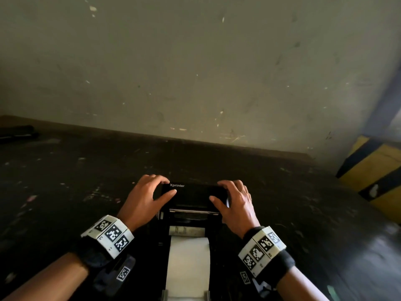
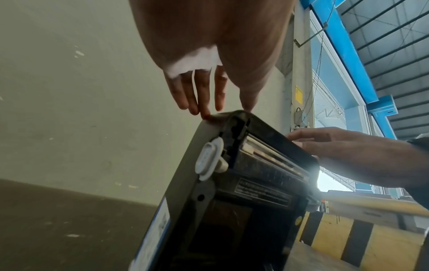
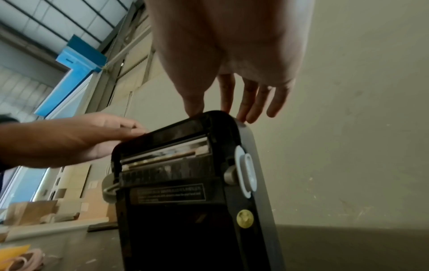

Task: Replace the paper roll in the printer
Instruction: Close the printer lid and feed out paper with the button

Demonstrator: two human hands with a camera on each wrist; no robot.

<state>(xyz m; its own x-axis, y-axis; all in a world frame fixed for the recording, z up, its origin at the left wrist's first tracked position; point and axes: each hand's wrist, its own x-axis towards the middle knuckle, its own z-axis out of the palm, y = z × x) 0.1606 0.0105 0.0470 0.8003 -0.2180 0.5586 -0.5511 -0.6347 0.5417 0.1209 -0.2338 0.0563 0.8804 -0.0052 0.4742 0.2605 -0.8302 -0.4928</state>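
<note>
A black Xprinter printer stands on the dark table with its lid (image 1: 191, 194) raised upright, so the print head bar (image 1: 193, 212) faces me. White paper (image 1: 188, 263) runs from the open bay toward me. My left hand (image 1: 149, 192) holds the lid's left top corner, thumb on the near face and fingers over the top edge. On the right top corner my right hand (image 1: 235, 199) grips the same way. In the left wrist view the left fingertips (image 2: 204, 110) touch the lid's edge (image 2: 267, 144). The right wrist view shows the right fingertips (image 3: 243, 113) on the lid (image 3: 176, 144).
A scuffed pale wall (image 1: 195, 72) rises just behind the dark table (image 1: 86, 181). A yellow and black striped barrier (image 1: 373, 177) stands at the right. A dark flat object (image 1: 17, 131) lies at the far left. White latch tabs (image 2: 207, 159) (image 3: 246, 174) sit on the lid's sides.
</note>
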